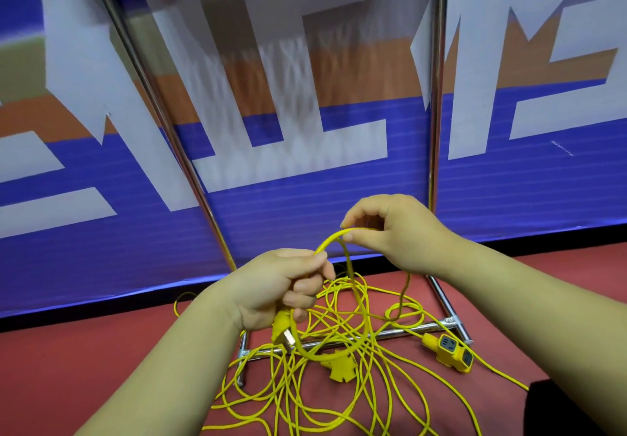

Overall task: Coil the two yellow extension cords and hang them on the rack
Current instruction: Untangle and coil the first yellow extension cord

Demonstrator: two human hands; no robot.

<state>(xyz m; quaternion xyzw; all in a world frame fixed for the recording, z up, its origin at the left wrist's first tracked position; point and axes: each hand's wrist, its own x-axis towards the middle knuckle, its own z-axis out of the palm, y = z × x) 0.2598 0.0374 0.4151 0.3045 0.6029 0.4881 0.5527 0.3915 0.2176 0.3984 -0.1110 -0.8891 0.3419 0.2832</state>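
Yellow extension cords [342, 398] lie in a tangled heap on the red floor below my hands. My left hand [281, 286] grips one cord near its plug [283, 332], which hangs under the fist, with a loop dangling from it. My right hand [390, 232] pinches the same cord where it arches up between the hands. A yellow socket block [451, 351] lies at the right of the heap, and a second yellow plug [339, 369] sits in the middle of it. The chrome rack [159, 113] stands behind, with its base bar [400, 332] under the cords.
A blue, white and orange banner wall [305, 198] closes off the space right behind the rack. The rack's right upright [436, 96] rises beside my right hand. A dark object [576, 408] sits at the bottom right corner.
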